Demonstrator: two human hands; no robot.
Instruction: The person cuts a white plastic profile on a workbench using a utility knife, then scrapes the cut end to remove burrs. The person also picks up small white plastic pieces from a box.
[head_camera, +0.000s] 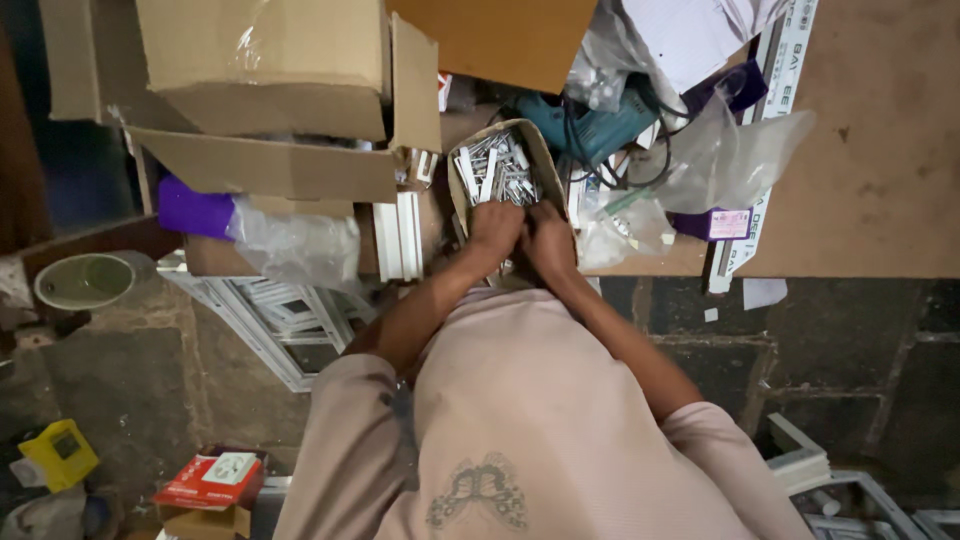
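Both of my hands reach into the near end of a small open cardboard box filled with several small metal pieces. My left hand and my right hand sit side by side, knuckles up, fingers curled down among the pieces. What the fingers hold is hidden under the hands. The box rests on a cluttered wooden worktop.
Big cardboard cartons stand at the left, white plastic strips beside the small box. A blue power drill and clear plastic bags lie right of it. White frames lean below; a red box and yellow device lie on the floor.
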